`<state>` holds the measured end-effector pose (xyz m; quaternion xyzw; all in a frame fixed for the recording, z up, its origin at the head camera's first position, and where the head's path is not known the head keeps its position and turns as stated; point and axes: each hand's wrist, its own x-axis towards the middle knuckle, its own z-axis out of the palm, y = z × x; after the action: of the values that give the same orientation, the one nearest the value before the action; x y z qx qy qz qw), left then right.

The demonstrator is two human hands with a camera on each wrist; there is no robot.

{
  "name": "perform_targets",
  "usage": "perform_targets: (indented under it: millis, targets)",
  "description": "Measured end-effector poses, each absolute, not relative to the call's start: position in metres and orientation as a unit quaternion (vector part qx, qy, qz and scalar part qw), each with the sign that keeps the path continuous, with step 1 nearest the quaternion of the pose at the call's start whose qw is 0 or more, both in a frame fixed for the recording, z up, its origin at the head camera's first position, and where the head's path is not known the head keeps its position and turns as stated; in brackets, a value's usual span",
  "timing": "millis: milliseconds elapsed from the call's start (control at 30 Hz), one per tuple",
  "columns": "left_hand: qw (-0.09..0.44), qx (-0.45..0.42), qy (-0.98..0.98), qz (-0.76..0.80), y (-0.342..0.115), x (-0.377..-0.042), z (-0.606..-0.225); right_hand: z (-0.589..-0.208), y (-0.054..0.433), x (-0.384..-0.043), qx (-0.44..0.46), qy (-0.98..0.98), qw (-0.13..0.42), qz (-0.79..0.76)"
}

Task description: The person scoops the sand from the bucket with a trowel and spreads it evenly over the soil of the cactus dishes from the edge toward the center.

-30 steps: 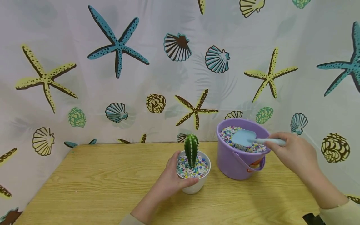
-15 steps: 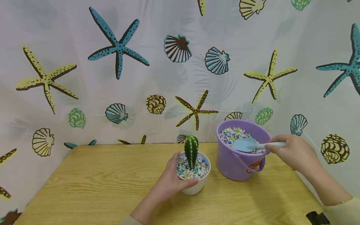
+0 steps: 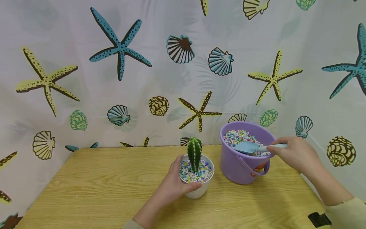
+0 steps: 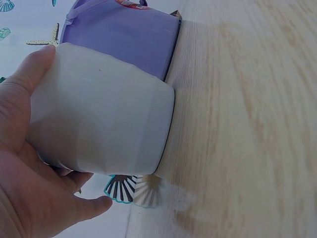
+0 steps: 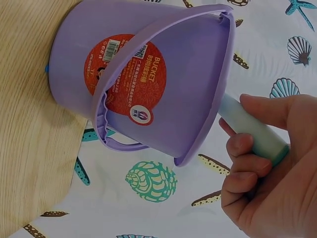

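My left hand point(image 3: 171, 189) holds a white flowerpot point(image 3: 197, 193) by its left side, thumb across the front and fingers behind. A small green cactus point(image 3: 194, 154) stands upright in it among multicoloured beads point(image 3: 205, 173). In the left wrist view the pot point(image 4: 104, 109) has its base on the table. My right hand point(image 3: 297, 154) grips the handle of a light blue toy shovel point(image 3: 246, 147). The shovel's blade lies tilted on the beads point(image 3: 238, 136) inside a purple bucket point(image 3: 234, 165). In the right wrist view, fingers curl round the pale handle point(image 5: 257, 131) beside the bucket's rim.
The bucket stands just right of and behind the pot, its carrying handle point(image 3: 247, 167) hanging down in front. A red label point(image 5: 124, 74) is on its side. The wooden table point(image 3: 108, 184) ends at a curtain point(image 3: 137, 82) printed with starfish and shells.
The shovel's blade has dropped from above the beads to their surface at the bucket's near side, then tipped and shifted slightly left. My left hand and the pot have stayed put.
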<state>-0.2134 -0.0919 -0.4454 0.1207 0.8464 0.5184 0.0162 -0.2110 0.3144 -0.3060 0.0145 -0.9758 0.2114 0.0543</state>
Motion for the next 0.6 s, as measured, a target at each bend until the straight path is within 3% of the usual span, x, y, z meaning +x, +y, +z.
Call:
perform_targets:
  millis: [600]
  targets:
    - [0.012,0.118,0.850,0.514,-0.0904,-0.2124,-0.4434,-0.3128,0.3091,-0.2176,0.010,-0.974,0.058,0.218]
